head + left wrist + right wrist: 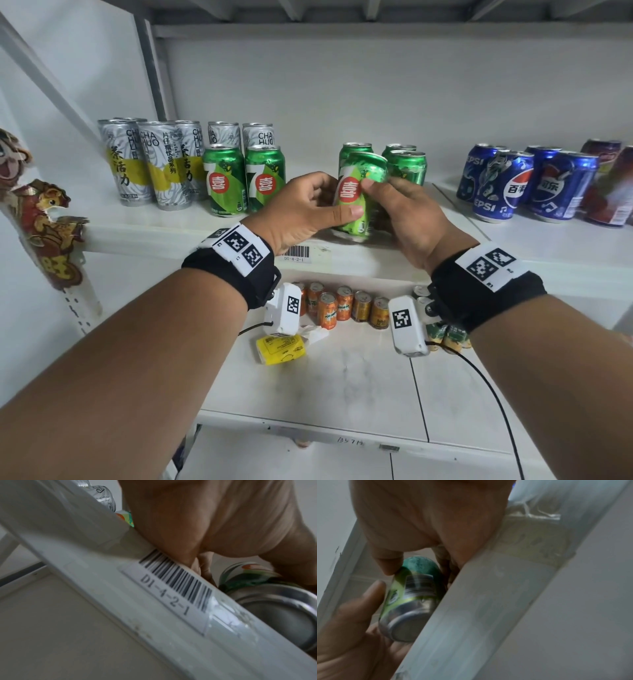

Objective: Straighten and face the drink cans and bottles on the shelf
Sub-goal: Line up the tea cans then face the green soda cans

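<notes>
A green 7-Up can [359, 195] leans tilted at the front edge of the white shelf [154, 233], its red logo facing me. My left hand [308, 205] holds its left side, thumb across the front. From the right, my right hand [400, 209] grips it, thumb near the top. The right wrist view shows the green can [409, 601] from below, its silver base lifted, with my right hand [419, 568] pinching it. In the left wrist view the can [257, 588] shows past my palm. Two upright 7-Up cans [245, 180] stand to the left, others behind.
Tall silver tea cans [150, 164] stand at the far left, blue Pepsi cans [527, 185] at the right. A barcode label [296, 253] is stuck on the shelf lip. The lower shelf holds orange cans [337, 305] and a yellow pack [281, 349].
</notes>
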`<state>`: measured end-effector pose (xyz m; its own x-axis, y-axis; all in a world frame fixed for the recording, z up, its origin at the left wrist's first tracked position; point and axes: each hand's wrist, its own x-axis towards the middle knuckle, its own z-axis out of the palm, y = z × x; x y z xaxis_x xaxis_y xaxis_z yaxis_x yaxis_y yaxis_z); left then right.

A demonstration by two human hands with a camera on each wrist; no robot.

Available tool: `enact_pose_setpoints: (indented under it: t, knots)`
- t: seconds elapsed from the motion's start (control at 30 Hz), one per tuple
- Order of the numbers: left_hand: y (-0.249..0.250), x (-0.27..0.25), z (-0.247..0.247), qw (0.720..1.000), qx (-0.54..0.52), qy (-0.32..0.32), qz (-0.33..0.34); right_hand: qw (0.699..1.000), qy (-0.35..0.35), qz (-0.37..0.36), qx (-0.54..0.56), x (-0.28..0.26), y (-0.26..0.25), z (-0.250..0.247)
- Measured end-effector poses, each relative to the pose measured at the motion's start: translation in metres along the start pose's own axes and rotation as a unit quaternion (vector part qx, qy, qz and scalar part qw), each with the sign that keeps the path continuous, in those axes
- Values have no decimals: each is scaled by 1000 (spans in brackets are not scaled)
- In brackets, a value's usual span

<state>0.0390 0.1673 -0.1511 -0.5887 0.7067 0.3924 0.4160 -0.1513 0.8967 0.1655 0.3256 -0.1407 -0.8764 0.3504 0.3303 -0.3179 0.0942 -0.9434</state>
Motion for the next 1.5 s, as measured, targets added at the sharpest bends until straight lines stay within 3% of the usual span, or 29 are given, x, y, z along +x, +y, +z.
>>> enact_pose_setpoints:
  t: [0.27, 0.53, 0.8, 1.0, 1.2, 1.4, 1.5]
  knots:
    - [4, -2, 2, 998, 50, -23, 7, 1000, 10, -10, 7, 1, 1, 2]
    - [-2, 2, 0, 999, -40, -10, -12, 999, 15, -12, -34, 2, 3, 0]
    - [5, 1, -1, 998, 30, -43, -32, 999, 11, 4, -42, 3, 4, 0]
    - [6, -5, -1, 998, 47, -38, -17, 999, -33, -5, -18, 0, 4, -1]
    - [7, -3, 1, 991, 131, -22, 21, 995, 16, -81, -49, -5, 5, -2]
    - [6, -1, 3, 987, 154, -11, 36, 997, 22, -71, -35, -5, 5, -1]
    - [3, 0, 3, 993, 114, 13, 19, 996, 36, -70, -44, -4, 6, 0]
